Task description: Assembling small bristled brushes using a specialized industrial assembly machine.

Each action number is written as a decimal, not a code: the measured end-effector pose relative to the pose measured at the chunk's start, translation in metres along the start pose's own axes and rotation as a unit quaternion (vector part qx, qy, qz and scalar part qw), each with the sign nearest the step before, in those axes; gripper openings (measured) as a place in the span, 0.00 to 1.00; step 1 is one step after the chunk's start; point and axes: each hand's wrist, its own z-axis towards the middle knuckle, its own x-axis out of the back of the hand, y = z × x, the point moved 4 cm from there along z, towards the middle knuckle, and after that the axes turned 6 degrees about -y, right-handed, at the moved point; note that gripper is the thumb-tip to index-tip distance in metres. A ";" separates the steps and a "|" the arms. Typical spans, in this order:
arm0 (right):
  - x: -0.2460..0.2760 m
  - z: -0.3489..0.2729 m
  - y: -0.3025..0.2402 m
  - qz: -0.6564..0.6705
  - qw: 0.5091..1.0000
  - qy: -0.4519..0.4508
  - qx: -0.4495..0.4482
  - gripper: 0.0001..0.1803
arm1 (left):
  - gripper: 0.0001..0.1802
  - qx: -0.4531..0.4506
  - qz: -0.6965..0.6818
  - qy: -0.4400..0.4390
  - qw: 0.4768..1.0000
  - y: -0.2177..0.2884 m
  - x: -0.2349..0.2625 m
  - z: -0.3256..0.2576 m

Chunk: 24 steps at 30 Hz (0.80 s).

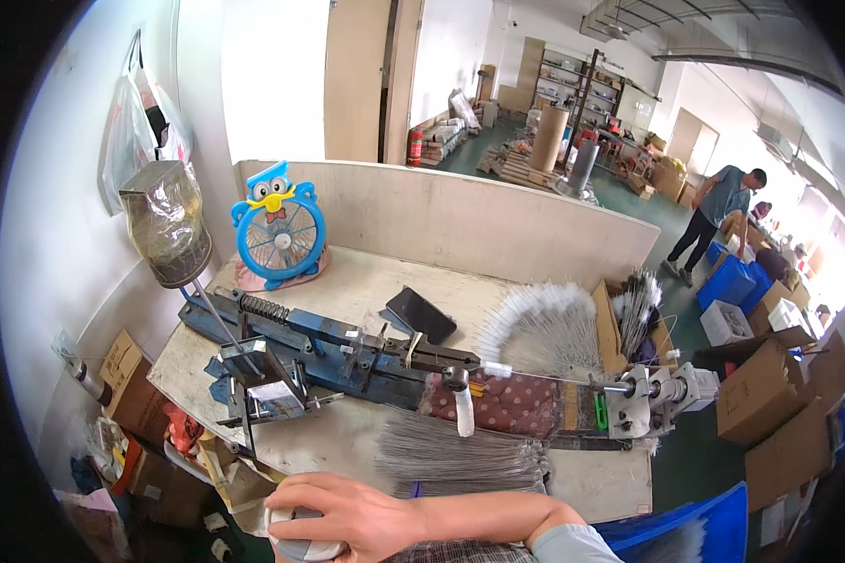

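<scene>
My right hand comes in from the lower right, its forearm lying across the bench's front edge. The fingers curl over a round white-and-grey object at the bottom edge; what it is cannot be told. My left hand is out of view. Just beyond the hand lies a bundle of thin grey wires. Behind it a long blue metal machine stretches across the bench, with a coil spring on its left part and a white-handled lever hanging at its middle.
On the wooden bench are a blue cartoon fan, a black phone and a fanned row of white-tipped brushes. A blue crate and cardboard boxes stand to the right. A person bends over far back.
</scene>
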 end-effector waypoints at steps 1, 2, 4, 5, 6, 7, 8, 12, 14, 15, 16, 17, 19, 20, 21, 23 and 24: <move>0.000 0.003 0.004 -0.001 1.000 0.002 0.000 0.24 | 0.44 -0.002 0.008 0.005 1.000 0.001 0.002 0.000; -0.004 0.005 0.007 0.054 0.998 -0.019 0.026 0.24 | 0.44 -0.005 0.016 0.011 1.000 0.001 0.003 0.000; -0.008 0.010 0.016 0.106 0.992 -0.038 0.051 0.24 | 0.44 -0.011 0.030 0.020 0.999 0.002 0.006 0.001; -0.012 0.012 0.019 0.154 0.983 -0.053 0.080 0.24 | 0.44 -0.015 0.037 0.025 0.999 0.002 0.008 0.001; -0.015 0.015 0.020 0.202 0.971 -0.069 0.109 0.24 | 0.44 -0.018 0.044 0.031 0.998 0.002 0.010 0.001; -0.017 0.019 0.021 0.200 0.971 -0.069 0.109 0.24 | 0.44 -0.022 0.051 0.037 0.998 0.002 0.012 0.001; -0.019 0.022 0.019 0.218 0.965 -0.076 0.123 0.24 | 0.44 -0.025 0.057 0.042 0.997 0.002 0.014 0.001; -0.030 0.029 0.015 0.228 0.959 -0.094 0.139 0.24 | 0.44 -0.037 0.084 0.069 0.993 0.001 0.023 0.000; -0.037 0.032 0.014 0.203 0.966 -0.073 0.143 0.24 | 0.44 -0.041 0.097 0.083 0.991 0.000 0.027 -0.001; -0.039 0.034 0.014 0.178 0.971 -0.052 0.148 0.24 | 0.44 -0.043 0.104 0.090 0.990 0.001 0.030 -0.002; -0.043 0.034 0.011 0.178 0.971 -0.052 0.148 0.24 | 0.44 -0.045 0.110 0.096 0.988 0.002 0.033 -0.003; -0.046 0.034 0.011 0.126 0.986 -0.023 0.109 0.25 | 0.44 -0.048 0.117 0.103 0.987 0.002 0.035 -0.003; -0.051 0.036 0.009 0.077 0.995 0.005 0.071 0.25 | 0.43 -0.051 0.130 0.120 0.983 0.004 0.042 -0.006; -0.052 0.038 0.008 0.054 0.997 0.021 0.058 0.26 | 0.43 -0.053 0.137 0.128 0.981 0.004 0.045 -0.007; -0.054 0.039 0.008 0.029 0.998 0.037 0.045 0.27 | 0.43 -0.055 0.142 0.135 0.979 0.004 0.048 -0.008; -0.060 0.040 0.009 0.008 0.998 0.047 0.028 0.29 | 0.43 -0.061 0.151 0.149 0.975 0.004 0.054 -0.009; -0.062 0.041 0.010 -0.011 0.998 0.059 0.012 0.30 | 0.43 -0.062 0.157 0.157 0.973 0.005 0.058 -0.010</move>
